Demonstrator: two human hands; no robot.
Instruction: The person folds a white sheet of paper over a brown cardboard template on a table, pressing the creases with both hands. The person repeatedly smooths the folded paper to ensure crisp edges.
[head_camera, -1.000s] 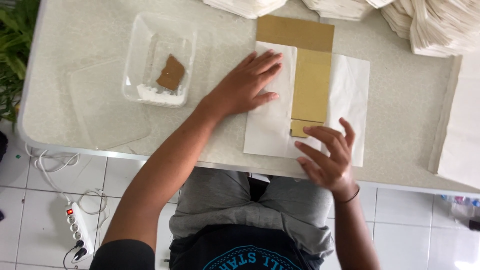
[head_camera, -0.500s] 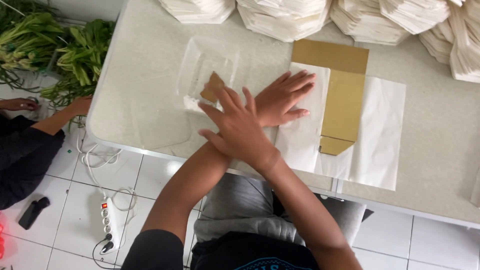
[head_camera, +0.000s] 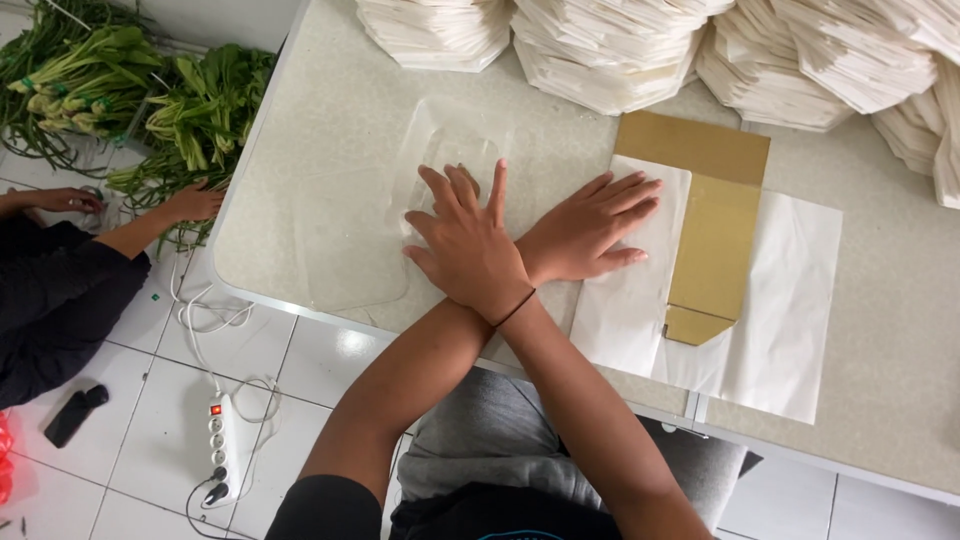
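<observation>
- Flat and spread, the left hand (head_camera: 590, 225) pressed the white paper sheet (head_camera: 630, 310), grasping nothing.
- Right hand (head_camera: 470, 250), crossed over, lay open on the clear plastic tray (head_camera: 450, 140) at nine o'clock of the sheet.
- Sheet looked thin, light and slippery; an edge seemed the best place to pinch it.

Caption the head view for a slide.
Crossed arms: right hand reaches over a clear plastic tray, left hand presses white paper sheet beside a brown cardboard template.

Stacks of folded white paper bags (head_camera: 640, 50) line the table's (head_camera: 330, 130) far edge — off its left edge, leafy greens (head_camera: 130, 100) heap on the tiled floor, a white power strip (head_camera: 222, 447) near the table's near-left corner.
</observation>
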